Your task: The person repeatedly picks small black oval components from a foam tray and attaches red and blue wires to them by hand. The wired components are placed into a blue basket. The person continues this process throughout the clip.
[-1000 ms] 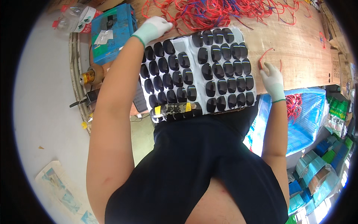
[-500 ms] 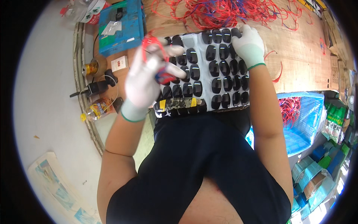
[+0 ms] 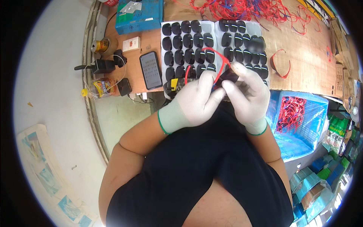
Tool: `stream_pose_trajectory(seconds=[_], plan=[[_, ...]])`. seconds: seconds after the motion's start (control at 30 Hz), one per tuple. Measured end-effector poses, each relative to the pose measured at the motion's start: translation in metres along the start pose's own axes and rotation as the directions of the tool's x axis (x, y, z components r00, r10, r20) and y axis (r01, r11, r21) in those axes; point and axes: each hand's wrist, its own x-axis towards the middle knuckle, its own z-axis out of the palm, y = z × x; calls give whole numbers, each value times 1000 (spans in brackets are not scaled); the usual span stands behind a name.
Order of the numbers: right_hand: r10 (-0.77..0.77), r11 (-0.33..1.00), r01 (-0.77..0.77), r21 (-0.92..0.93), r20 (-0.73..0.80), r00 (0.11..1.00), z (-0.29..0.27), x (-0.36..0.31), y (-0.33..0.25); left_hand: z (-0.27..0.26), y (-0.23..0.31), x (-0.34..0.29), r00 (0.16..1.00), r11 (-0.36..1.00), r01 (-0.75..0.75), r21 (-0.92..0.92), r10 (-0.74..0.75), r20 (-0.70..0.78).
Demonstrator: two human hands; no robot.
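Observation:
In front of my chest, my gloved left hand [image 3: 194, 99] is closed on a red glasses frame [image 3: 224, 60], whose temples stick up past the fingers. My right hand [image 3: 248, 92], also in a white glove, pinches a dark lens [image 3: 229, 77] against that frame. The fingers cover most of where lens and frame meet, so I cannot tell if the lens sits in the rim. Behind both hands lies a white sheet [image 3: 216, 38] bearing rows of dark lenses [image 3: 188, 41]. A blurred dark oval [image 3: 256, 45] shows over its right rows.
Tangled red and blue frames [image 3: 242, 9] pile at the table's back. A phone [image 3: 151, 70], a small white box [image 3: 131, 44] and a blue case [image 3: 139, 17] lie left. A lone red frame [image 3: 280, 65] rests right, above a blue crate [image 3: 302, 142] holding more frames.
My right hand has come back from the sheet's far right corner with a lens. My left hand has moved down and right with the red frame, and both hands now meet. The phone is uncovered.

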Motion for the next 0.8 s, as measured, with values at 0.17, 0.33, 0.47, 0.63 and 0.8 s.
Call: stream_pose_trajectory(seconds=[0.17,0.33,0.47,0.63,0.8], plan=[[428,819,-361,447,-57,902,8,-3,-17,-10,8,-13,991,984,78,-162,-59,122],[383,405,-638,655,512,769,-9,-7,0,-9,-1,-25,980,964,-59,-259,105,167],[331,448,-570,689,464,822,-5,-15,4,-17,4,-29,981,964,-117,-240,149,121],[183,414,-572,708,551,814,-11,-21,11,-22,8,-31,958,956,-77,-283,149,244],[281,434,-561,705,486,828,-9,-24,9,-10,6,-31,987,971,-117,-208,137,81]])
